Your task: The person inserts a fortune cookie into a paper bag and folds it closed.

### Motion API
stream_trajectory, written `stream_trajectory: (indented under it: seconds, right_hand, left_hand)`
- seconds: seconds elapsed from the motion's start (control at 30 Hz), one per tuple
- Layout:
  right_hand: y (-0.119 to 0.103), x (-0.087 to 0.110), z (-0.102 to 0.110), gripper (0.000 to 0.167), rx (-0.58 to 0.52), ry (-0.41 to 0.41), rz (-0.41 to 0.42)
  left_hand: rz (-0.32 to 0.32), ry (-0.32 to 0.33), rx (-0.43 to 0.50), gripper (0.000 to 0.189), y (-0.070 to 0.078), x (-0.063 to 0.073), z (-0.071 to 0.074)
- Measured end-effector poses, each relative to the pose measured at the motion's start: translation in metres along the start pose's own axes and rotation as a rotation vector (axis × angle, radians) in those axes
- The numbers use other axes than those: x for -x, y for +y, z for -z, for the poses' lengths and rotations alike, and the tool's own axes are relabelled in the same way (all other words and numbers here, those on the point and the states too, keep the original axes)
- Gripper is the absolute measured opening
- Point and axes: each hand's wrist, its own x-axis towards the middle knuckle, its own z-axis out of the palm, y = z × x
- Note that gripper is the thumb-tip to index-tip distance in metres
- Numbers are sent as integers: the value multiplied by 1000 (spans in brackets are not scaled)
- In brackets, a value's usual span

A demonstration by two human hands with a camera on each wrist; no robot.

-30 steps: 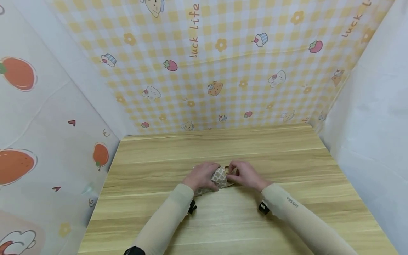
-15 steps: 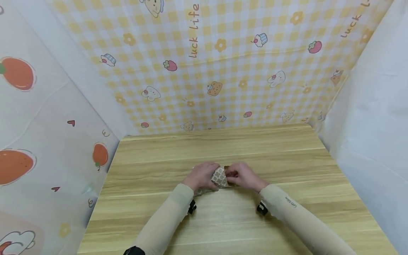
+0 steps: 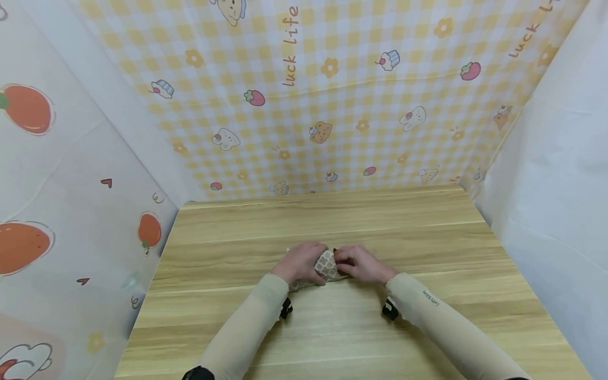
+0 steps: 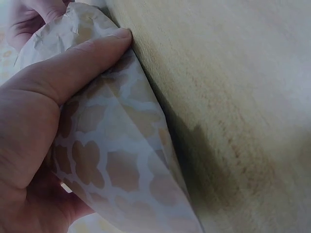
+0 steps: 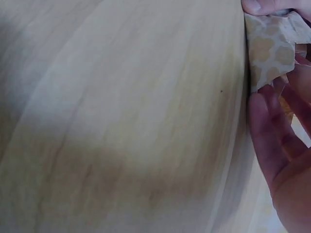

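Note:
Patterned paper [image 3: 326,265], tan-grey with a white lattice, lies folded on the table between my hands. My left hand [image 3: 300,262] grips it from above, the thumb [image 4: 92,60] lying across its near side in the left wrist view. At the paper's right end, my right hand [image 3: 363,264] pinches the edge with curled fingers. In the right wrist view these fingers [image 5: 266,124] meet the paper's folded end [image 5: 272,51]. A small brown patch [image 5: 287,109] shows behind them; its kind cannot be told. Creases [image 4: 58,36] run through the paper's far end in the left wrist view.
Both hands work over a light wood-grain table [image 3: 332,332]. A yellow checked cloth [image 3: 294,121] hangs behind it, a white printed sheet [image 3: 71,174] on the left and a plain white one [image 3: 546,174] on the right.
My right hand has closed in at the paper's right end and shifted slightly left, covering most of the brown patch seen there earlier. The left hand keeps its hold.

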Motion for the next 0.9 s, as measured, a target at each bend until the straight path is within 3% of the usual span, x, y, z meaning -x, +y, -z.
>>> stream_trajectory:
  seconds: [0.3,0.53,0.9]
  right_hand:
    - [-4,-7,-7,10,-35,77,-138]
    - [0,-9,-11,24,-70,104,-123]
    - [10,0,-16,33,-145,49,-119]
  left_hand:
    - [-6,-15,-71,77,3,0,3]
    - [7,-26,-77,76,5,0,3]
    - [-6,-10,-43,76,4,-1,4]
